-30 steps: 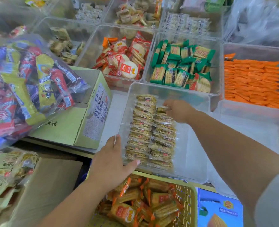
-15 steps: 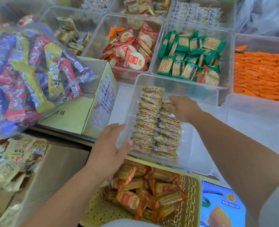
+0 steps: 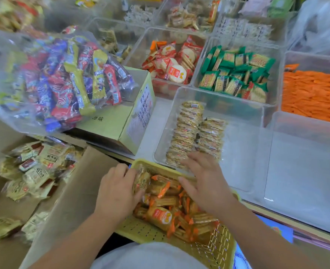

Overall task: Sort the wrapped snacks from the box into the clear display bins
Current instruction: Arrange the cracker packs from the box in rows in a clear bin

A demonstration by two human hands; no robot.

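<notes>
Both hands reach into the yellow basket at six o'clock. I see my left hand curled around an orange-wrapped snack; my right hand hovers palm-down, fingers spread, holding nothing. At twelve o'clock, the clear bin holds two snack rows.

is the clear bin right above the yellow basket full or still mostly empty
Mostly empty: the clear bin holds only two rows of snacks at its left side.

Orange-wrapped snacks lie jumbled in a yellow perforated basket at the near edge. Just beyond, a clear display bin holds two neat rows of clear-wrapped biscuits along its left side; the right side is bare.
</notes>
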